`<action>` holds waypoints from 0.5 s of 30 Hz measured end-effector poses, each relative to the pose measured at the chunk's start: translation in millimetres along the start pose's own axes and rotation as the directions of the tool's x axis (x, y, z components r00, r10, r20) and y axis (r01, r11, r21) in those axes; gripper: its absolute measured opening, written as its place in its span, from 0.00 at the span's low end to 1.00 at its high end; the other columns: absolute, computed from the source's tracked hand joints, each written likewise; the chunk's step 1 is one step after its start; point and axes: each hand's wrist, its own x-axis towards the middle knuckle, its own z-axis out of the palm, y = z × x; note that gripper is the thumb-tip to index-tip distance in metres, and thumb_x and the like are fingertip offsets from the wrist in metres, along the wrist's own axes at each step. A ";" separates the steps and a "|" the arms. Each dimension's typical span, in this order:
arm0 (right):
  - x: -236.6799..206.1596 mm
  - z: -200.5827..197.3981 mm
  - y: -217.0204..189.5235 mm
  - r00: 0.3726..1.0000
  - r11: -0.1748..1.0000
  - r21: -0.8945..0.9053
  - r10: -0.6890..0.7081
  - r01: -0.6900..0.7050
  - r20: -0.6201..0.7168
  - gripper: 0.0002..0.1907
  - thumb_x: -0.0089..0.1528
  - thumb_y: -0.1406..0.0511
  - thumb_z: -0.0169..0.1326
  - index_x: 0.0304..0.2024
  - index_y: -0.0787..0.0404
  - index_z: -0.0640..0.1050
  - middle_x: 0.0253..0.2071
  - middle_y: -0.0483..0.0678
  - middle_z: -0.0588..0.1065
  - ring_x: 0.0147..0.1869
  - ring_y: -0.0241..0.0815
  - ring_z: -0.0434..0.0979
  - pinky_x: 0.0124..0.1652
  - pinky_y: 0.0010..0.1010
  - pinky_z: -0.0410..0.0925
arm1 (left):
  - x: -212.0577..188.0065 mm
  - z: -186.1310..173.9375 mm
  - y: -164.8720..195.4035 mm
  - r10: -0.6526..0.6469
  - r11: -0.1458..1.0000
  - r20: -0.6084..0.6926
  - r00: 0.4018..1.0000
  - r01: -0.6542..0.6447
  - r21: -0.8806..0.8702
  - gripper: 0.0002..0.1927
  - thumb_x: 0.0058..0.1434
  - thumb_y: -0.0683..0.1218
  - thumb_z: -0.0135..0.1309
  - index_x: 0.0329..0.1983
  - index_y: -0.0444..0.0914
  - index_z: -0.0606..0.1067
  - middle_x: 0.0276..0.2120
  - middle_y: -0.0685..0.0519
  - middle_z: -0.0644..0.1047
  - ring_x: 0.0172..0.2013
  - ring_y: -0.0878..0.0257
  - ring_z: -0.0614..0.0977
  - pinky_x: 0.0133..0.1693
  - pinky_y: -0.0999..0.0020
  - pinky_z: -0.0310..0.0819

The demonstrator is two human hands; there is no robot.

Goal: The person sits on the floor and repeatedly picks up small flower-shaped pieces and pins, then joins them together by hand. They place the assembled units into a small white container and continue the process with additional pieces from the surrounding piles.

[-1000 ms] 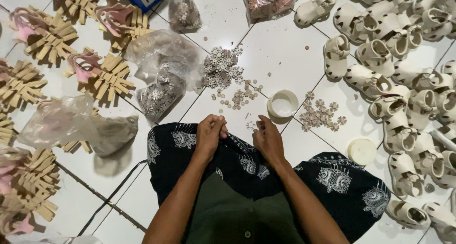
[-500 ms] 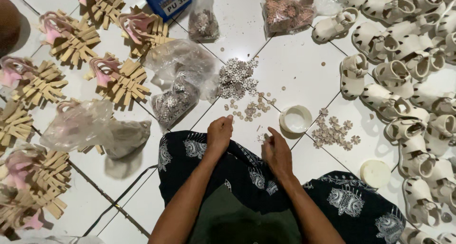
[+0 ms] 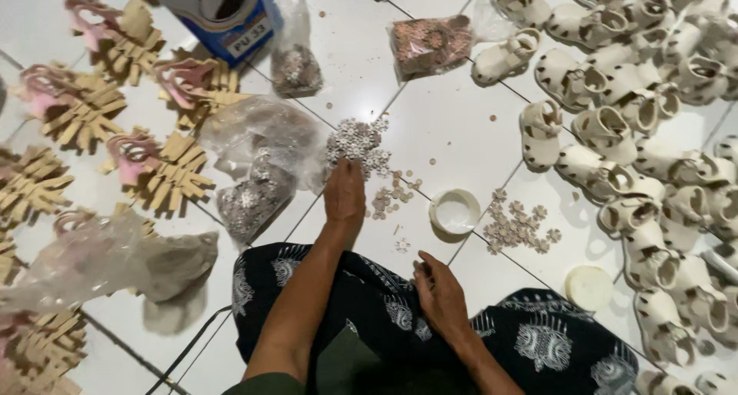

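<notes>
Left hand (image 3: 344,195) now forward onto flat flower-shaped silvery pieces (image 3: 357,143), grip apparently loose; right hand (image 3: 440,293) half-curled on patterned cloth (image 3: 400,318).

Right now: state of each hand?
Left hand: stretched out over the silver flower pieces on the floor, fingers down; whether it grips any cannot be told.
Right hand: loosely curled above the patterned cloth; any small piece inside cannot be told.

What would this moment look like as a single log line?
left hand: reaching to flower ornament pile | right hand: resting at lap | white cup: on tile floor
</notes>
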 end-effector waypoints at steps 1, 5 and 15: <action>-3.0 0.2 0.7 0.999 1.000 0.011 -0.027 0.027 -0.021 0.21 0.64 0.68 0.56 0.60 0.61 0.74 0.46 0.54 0.81 0.46 0.44 0.84 0.44 0.33 0.76 | -1.9 0.6 -1.8 -0.002 1.000 0.014 1.000 0.002 0.005 0.09 0.66 0.34 0.50 0.48 0.32 0.73 0.45 0.41 0.73 0.45 0.44 0.77 0.45 0.52 0.75; -8.2 -0.4 0.6 0.996 0.994 0.069 -0.080 0.082 -0.036 0.21 0.64 0.69 0.57 0.60 0.62 0.74 0.47 0.56 0.79 0.48 0.45 0.84 0.44 0.33 0.77 | -10.2 -5.7 -5.6 0.035 0.994 -0.039 0.999 -0.039 -0.104 0.07 0.63 0.37 0.54 0.44 0.33 0.76 0.43 0.43 0.74 0.43 0.44 0.78 0.43 0.52 0.74; 26.8 4.1 -29.1 0.976 0.939 0.265 0.202 -0.217 0.083 0.26 0.64 0.67 0.56 0.64 0.62 0.69 0.50 0.52 0.76 0.47 0.42 0.80 0.43 0.31 0.80 | -49.5 -37.7 5.0 -0.225 0.814 0.292 0.929 0.344 -0.468 0.04 0.59 0.40 0.61 0.36 0.36 0.81 0.43 0.52 0.78 0.35 0.64 0.81 0.38 0.69 0.81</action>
